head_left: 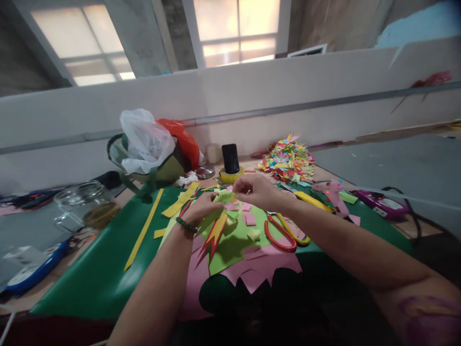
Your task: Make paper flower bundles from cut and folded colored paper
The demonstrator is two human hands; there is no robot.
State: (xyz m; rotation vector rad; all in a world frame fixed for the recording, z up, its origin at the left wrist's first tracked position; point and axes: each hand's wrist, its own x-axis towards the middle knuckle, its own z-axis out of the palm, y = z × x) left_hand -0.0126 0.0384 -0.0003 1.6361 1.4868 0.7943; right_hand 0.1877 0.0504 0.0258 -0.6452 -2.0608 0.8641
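Observation:
My left hand (206, 207), with a dark beaded bracelet at its wrist, pinches a small light green paper piece (224, 197). Close beside it, my right hand (255, 190) has its fingertips pressed together; whatever is in them is too small to make out. Under both hands lie a green paper sheet (225, 257) and a pink sheet with a jagged edge (252, 276). A red and yellow pointed paper strip (216, 233) rests on the green sheet. Red-and-yellow-handled scissors (281, 235) lie below my right wrist, near small pink paper pieces (248, 219).
A green mat (97, 269) covers the table. At the back stand a bag (167, 166) with plastic bags, a phone (230, 158) and a heap of colourful paper strips (288, 161). To the right are a yellow cutter (313, 202) and a pink glue gun (334, 194); a glass mug (81, 202) stands left.

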